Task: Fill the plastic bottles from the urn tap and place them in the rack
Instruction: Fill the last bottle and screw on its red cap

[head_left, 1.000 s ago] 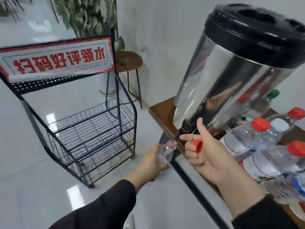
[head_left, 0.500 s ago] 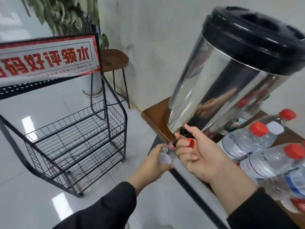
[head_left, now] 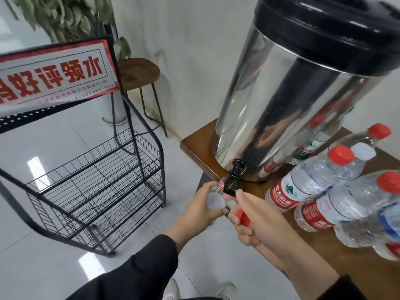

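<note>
A shiny steel urn [head_left: 281, 100] with a black lid stands on a brown wooden table [head_left: 194, 148]. Its black tap [head_left: 234, 178] juts over the table edge. My left hand [head_left: 199, 208] grips a clear uncapped plastic bottle [head_left: 215, 199] with its mouth right under the tap. My right hand [head_left: 253, 219] is just below the tap with a red cap [head_left: 243, 216] held in its curled fingers; the forefinger reaches up toward the tap. Several capped bottles [head_left: 313, 180] lie on the table to the right. The black wire rack [head_left: 97, 180] stands on the floor at left, its shelves bare.
A red and white sign [head_left: 54, 72] tops the rack. Behind it are a wooden stool [head_left: 138, 70] and a leafy plant [head_left: 65, 16] by the white wall. The floor is glossy grey tile [head_left: 43, 267]. My shoes [head_left: 171, 291] show at the bottom.
My left hand has brought the bottle's mouth up under the tap. My right hand, with the red cap, dropped from in front of the tap to just below it.
</note>
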### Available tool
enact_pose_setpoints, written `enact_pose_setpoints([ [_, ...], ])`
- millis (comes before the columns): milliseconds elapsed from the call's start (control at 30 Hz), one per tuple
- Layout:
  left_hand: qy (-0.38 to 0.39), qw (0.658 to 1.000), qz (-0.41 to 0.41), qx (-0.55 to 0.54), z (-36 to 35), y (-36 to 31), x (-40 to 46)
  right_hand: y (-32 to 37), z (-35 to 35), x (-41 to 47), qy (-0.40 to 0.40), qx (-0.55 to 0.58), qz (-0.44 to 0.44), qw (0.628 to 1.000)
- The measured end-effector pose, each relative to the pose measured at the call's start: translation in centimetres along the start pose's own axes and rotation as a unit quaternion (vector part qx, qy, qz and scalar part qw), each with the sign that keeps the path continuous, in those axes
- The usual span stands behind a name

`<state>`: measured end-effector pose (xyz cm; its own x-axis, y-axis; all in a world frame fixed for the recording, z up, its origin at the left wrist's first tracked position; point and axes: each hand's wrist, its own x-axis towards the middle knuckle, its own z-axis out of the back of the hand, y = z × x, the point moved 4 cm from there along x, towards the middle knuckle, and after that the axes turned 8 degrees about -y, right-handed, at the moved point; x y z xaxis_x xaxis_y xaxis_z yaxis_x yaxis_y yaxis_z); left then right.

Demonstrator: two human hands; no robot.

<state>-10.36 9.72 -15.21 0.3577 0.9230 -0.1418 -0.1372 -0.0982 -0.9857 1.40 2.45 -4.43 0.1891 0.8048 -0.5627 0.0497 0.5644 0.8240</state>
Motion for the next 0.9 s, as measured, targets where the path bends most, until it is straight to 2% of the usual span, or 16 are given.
enact_pose_setpoints([
  [200,0.007,0.999,0.015,0.042,0.0,0.0,0.0,-2.6,4.1,-0.9,-0.099,0.148,-0.083,0.981],
  [433,0.015,0.998,0.019,0.054,0.1,-0.1,-0.4,-4.6,7.7,0.0,-0.151,0.097,0.008,0.984],
  [667,0.029,0.997,0.030,0.057,-0.6,0.0,-0.4,-4.0,7.3,0.4,-0.185,0.011,0.054,0.981],
  [900,0.028,0.997,0.025,0.067,-0.8,-0.1,-0.4,-4.0,6.0,1.8,-0.177,0.096,0.015,0.979],
])
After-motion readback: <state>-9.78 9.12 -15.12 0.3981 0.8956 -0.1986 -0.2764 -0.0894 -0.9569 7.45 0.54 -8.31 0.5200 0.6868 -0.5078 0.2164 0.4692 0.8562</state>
